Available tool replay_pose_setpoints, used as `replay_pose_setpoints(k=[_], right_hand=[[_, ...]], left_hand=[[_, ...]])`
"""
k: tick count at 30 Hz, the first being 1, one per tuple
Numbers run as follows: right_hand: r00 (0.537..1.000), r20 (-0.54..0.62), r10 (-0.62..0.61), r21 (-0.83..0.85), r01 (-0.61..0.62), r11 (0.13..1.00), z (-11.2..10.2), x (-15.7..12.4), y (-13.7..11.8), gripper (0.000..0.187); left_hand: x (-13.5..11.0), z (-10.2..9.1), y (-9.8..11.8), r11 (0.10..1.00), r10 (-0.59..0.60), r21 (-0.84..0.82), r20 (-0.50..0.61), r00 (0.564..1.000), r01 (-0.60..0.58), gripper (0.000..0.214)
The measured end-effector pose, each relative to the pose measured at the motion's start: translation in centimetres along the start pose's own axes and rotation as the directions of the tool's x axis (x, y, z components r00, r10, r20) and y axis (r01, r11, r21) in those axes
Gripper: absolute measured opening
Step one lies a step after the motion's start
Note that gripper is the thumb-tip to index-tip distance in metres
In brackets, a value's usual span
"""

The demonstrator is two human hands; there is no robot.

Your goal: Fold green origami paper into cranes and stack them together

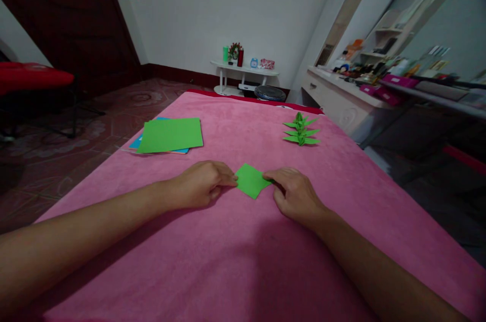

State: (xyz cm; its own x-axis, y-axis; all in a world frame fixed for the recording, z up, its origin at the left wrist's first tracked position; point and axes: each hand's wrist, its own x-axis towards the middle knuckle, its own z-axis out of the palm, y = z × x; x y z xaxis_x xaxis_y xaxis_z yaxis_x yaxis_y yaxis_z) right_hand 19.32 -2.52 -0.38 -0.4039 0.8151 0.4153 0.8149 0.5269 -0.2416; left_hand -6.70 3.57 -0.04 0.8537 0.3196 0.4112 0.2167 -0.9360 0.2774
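A small green folded paper (252,180) lies as a diamond on the pink cloth (243,256), between my two hands. My left hand (207,183) is closed, its fingertips on the paper's left corner. At the right corner, the index finger of my right hand (294,190) rests on the paper with the thumb bent beneath, the fingers closed together. Beyond the right hand stand several folded green paper figures (301,130) with pointed tips, set one behind another. Past my left forearm lies a stack of paper sheets (170,134), green on top with blue edges showing beneath.
A low white table (243,68) against the wall bears a green cup (225,53), a red bottle (240,57) and a blue clock (254,63). On the right is a cluttered dresser (341,89). A red chair (34,76) stands at the left, near a dark door (64,18).
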Motion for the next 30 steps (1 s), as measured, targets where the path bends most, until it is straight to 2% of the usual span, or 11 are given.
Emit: replay_pose_setpoints(k=[2,4,6,8,10,13,17,20,25,30], right_hand=[[0.996,-0.013,0.083,0.061,-0.082,0.995,0.0,-0.3,0.0,0.038],[0.989,-0.015,0.148,0.107,-0.146,0.984,0.1,-0.6,0.0,0.038],[0.983,-0.022,0.180,0.120,-0.176,0.977,0.2,-0.8,0.1,0.038],[0.983,-0.041,0.178,0.103,-0.173,0.979,0.4,-0.9,0.1,0.035],[0.985,-0.066,0.161,0.084,-0.156,0.984,0.6,-1.0,0.1,0.033],[0.985,-0.087,0.146,0.077,-0.140,0.987,0.8,-1.0,0.2,0.033],[0.987,-0.098,0.127,0.121,-0.115,0.986,1.2,-1.0,0.4,0.030],[0.987,-0.118,0.107,0.171,-0.085,0.982,1.3,-1.0,0.6,0.034],[0.986,-0.115,0.124,0.226,-0.096,0.969,1.2,-1.0,0.6,0.043],[0.983,-0.122,0.135,0.244,-0.102,0.964,1.0,-0.7,0.4,0.038]], left_hand=[[-0.6,0.0,-0.3,0.996,-0.019,-0.081,0.052,0.998,0.023,0.049],[-0.9,0.1,-0.5,0.982,-0.089,-0.164,0.056,0.994,0.097,0.052],[-1.0,0.2,-0.4,0.948,-0.205,-0.240,0.032,0.978,0.207,0.047],[-0.7,0.2,-0.1,0.931,-0.273,-0.256,-0.010,0.962,0.262,0.041],[-0.2,0.1,0.1,0.956,-0.231,-0.193,-0.040,0.972,0.219,0.041],[0.5,0.3,0.4,0.989,-0.131,-0.063,-0.018,0.991,0.130,0.049],[0.8,1.3,0.3,0.989,-0.147,-0.042,-0.058,0.988,0.144,0.033],[0.6,1.8,0.3,0.993,-0.116,-0.039,-0.087,0.989,0.113,0.021],[0.3,2.0,0.3,0.996,-0.065,0.061,-0.074,0.995,0.070,0.021],[0.4,1.8,0.6,0.995,-0.085,0.053,-0.056,0.995,0.088,0.023]])
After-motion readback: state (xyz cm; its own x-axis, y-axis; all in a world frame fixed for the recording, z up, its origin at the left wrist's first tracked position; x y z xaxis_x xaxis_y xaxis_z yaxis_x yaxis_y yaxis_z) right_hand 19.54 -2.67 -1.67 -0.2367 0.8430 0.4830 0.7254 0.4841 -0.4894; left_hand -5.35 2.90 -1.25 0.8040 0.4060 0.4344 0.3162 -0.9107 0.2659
